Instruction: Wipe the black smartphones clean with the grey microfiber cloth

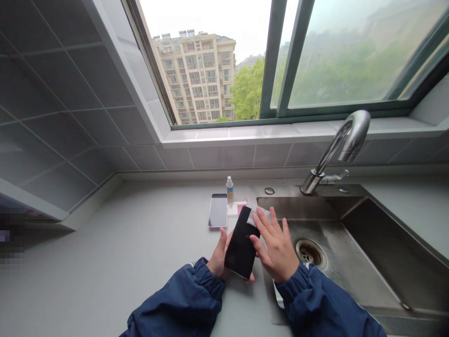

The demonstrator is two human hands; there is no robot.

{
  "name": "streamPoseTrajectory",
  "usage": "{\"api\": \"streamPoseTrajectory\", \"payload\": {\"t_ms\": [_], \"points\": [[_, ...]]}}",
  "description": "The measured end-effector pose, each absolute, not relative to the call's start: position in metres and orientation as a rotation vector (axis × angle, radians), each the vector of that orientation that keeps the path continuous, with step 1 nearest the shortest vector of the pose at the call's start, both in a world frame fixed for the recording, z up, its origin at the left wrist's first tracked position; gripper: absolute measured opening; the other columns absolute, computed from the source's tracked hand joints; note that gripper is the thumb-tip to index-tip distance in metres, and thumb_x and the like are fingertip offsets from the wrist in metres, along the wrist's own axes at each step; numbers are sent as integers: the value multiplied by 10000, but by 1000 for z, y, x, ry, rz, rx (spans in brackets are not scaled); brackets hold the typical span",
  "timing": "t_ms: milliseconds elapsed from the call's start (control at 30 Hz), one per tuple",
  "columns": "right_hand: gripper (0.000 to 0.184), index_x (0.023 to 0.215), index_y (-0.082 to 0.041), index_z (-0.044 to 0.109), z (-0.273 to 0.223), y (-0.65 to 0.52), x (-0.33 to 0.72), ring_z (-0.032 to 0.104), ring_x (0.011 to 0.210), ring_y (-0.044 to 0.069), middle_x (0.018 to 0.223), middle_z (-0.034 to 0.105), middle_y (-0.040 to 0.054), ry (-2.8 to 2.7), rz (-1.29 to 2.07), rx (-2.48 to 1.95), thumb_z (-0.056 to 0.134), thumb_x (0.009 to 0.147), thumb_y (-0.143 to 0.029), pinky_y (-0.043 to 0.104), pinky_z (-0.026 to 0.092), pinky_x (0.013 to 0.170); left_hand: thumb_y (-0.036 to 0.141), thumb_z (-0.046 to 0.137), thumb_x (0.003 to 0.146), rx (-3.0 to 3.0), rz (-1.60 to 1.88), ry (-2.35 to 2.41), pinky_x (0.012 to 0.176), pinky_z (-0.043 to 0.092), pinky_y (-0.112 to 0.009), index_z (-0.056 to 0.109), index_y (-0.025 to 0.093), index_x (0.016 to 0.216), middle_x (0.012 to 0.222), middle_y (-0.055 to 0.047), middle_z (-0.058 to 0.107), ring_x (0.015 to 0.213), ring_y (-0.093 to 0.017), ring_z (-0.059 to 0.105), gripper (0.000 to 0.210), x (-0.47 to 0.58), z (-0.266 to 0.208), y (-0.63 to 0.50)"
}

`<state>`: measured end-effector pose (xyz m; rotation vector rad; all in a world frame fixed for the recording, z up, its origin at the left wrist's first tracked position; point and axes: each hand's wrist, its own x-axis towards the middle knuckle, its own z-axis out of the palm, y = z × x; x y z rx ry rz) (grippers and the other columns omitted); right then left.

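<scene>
- Tiles (pixel 70 84), grey, climb the wall well out to the left of both hands.
- Countertop (pixel 140 234), pale and smooth, running from that wall right up to the left hand and underneath it.
- Left hand (pixel 218 255): clamped on a black slab, phone-shaped, thumb along its left edge, fingertips peeping out beneath the right.
- Just ahead of the left thumb, a pale-edged phone (pixel 218 210) lies flat, dark glass upward.
- Beyond it, a little right, a small white-capped bottle (pixel 229 187) stands upright.
- Tucked between phone and right hand, a clear flat piece (pixel 233 208) with a pink patch; the slab blocks its near corner.
- And there's the black slab (pixel 241 248) itself, tilted between the two hands, above the counter's edge by the sink.
- Grey cloth (pixel 251 220), zigzag-edged, at the slab's upper right, partly covered by fingers.
- Right hand (pixel 277 245), fingers spread over that cloth, thumb over the slab's face; whether it pinches the cloth, I can't tell.
- Steel sink (pixel 396 252) right beside the right hand, whose sleeve hides its near-left corner; drain (pixel 310 252) just past the wrist.
- Curved tap (pixel 336 150) rises ahead and right of both hands, below the window (pixel 333 61).
</scene>
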<state>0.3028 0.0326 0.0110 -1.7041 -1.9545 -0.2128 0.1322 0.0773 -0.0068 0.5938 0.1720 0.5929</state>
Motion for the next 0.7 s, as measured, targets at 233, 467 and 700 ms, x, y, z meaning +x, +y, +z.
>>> {"api": "streamPoseTrajectory", "payload": {"t_ms": [233, 467, 700], "points": [[489, 1472, -221, 381, 15, 31, 304, 149, 1485, 336, 1539, 363, 66, -1949, -176, -1601, 397, 994, -321, 668, 255, 1096, 744, 170, 878, 494, 652, 183, 425, 535, -391, 443, 110, 1356, 1011, -227, 690, 616, -355, 710, 840, 127, -4, 81], [454, 1417, -190, 472, 19, 25, 303, 155, 1482, 327, 1505, 424, 79, -2131, -91, -1311, 453, 971, -274, 609, 224, 1150, 742, 204, 881, 452, 649, 158, 447, 522, -336, 361, 146, 1441, 996, -206, 702, 642, -324, 717, 833, 122, -6, 84], [434, 1349, -175, 546, 27, 21, 305, 217, 1464, 339, 1451, 500, 78, -2186, -14, -1107, 511, 937, -308, 610, 216, 1160, 768, 213, 859, 404, 576, 134, 495, 546, -357, 269, 138, 1487, 988, -210, 710, 668, -314, 722, 891, 119, -9, 85]]}}
